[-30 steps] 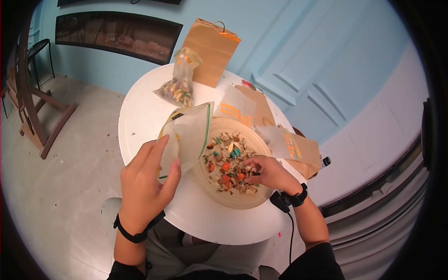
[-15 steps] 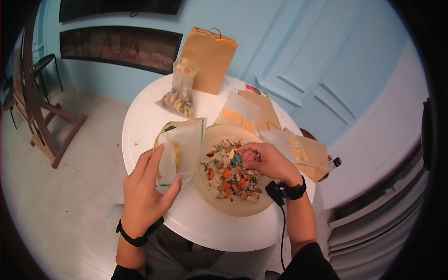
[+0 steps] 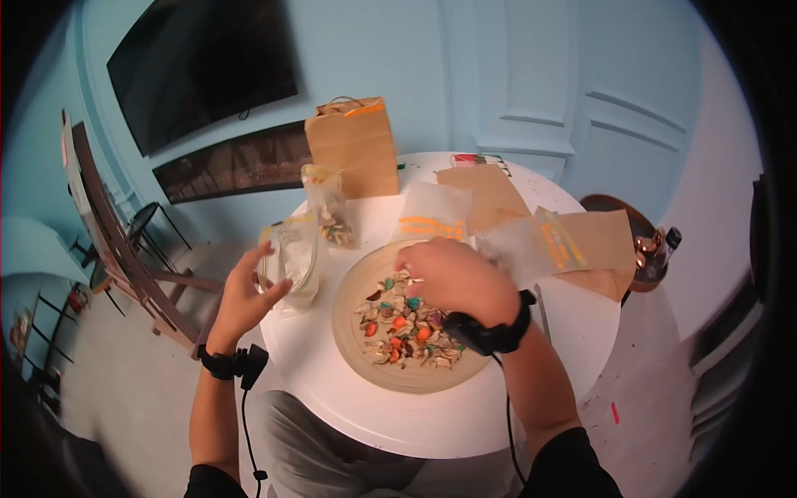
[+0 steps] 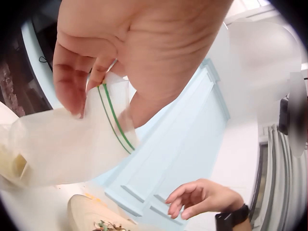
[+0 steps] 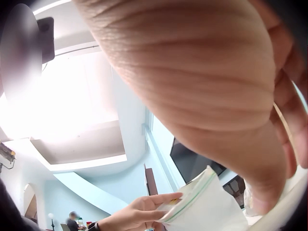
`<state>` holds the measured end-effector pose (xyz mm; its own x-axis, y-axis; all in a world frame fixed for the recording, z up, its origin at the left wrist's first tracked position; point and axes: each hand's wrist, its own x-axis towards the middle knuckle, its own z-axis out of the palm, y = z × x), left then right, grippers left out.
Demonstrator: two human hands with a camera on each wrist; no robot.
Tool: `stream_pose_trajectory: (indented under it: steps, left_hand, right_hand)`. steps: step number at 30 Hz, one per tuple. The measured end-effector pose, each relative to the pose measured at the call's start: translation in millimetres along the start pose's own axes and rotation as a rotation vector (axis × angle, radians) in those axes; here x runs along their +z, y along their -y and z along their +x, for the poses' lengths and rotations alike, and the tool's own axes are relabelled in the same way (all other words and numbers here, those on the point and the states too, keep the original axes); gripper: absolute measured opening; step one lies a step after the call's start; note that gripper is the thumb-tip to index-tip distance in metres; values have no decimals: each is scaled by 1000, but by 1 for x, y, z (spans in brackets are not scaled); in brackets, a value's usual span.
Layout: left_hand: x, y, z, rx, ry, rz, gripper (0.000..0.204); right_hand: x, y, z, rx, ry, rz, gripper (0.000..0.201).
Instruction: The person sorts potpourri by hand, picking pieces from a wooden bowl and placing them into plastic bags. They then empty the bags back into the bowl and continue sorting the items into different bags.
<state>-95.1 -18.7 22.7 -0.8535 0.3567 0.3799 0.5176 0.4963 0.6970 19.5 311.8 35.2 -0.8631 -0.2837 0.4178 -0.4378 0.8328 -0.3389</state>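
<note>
In the head view a clear zip bag [image 3: 297,259] with a green-edged mouth stands left of a round, pale bowl [image 3: 347,344]. My left hand [image 3: 243,300] grips the bag; the left wrist view has fingers and thumb on opposite sides of its mouth [image 4: 114,118]. Dried pieces [image 3: 400,332] in beige, orange and green lie in the bowl. Over the bowl's far right side is my right hand [image 3: 465,280], fingers loosely bent. In the left wrist view that right hand [image 4: 204,197] is raised, with nothing visible in its fingers.
Behind the bags stands a brown paper bag [image 3: 353,153], with a filled clear bag [image 3: 330,207] before it. Flat clear and brown bags [image 3: 606,249] lie at the right of the white table [image 3: 332,398]. A bin holding a bottle [image 3: 671,241] is beyond the table's right edge.
The head view has tilted upward. My right hand has risen from among the pieces and moved toward the bowl's far side. The left hand remains at the zip bag.
</note>
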Motion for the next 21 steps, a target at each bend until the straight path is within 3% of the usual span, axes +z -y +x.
stream_pose_trajectory:
  steps: [5,6,8,9,10,12,14,16,18,21]
  left_hand:
    - [-3,-46,2,231,80,433,56]
    - [-6,-53,8,369,62,543,51]
    - [-4,-88,16,276,18,520,46]
    - [-2,-101,27,375,-2,517,42]
    - [-3,-125,41,282,102,515,47]
    - [14,-164,74,285,206,409,48]
    - [42,-187,121,493,381,457,45]
    - [81,-215,154,388,610,523,47]
    - [125,-221,186,286,740,661,53]
    - [186,-192,243,281,871,849,64]
  right_hand:
    - [-11,48,2,7,79,15,16]
    - [-12,53,0,-7,60,27,14]
    - [-9,56,-2,-33,9,27,10]
    - [-6,54,-2,-40,-26,15,8]
    - [-2,53,-2,-48,-60,0,7]
    - [3,57,-2,-23,-89,-30,8]
    - [1,65,-1,4,-39,-17,10]
    - [9,66,-4,-31,-61,-40,12]
    - [8,73,-7,8,-57,4,11]
    - [26,72,1,41,-39,54,11]
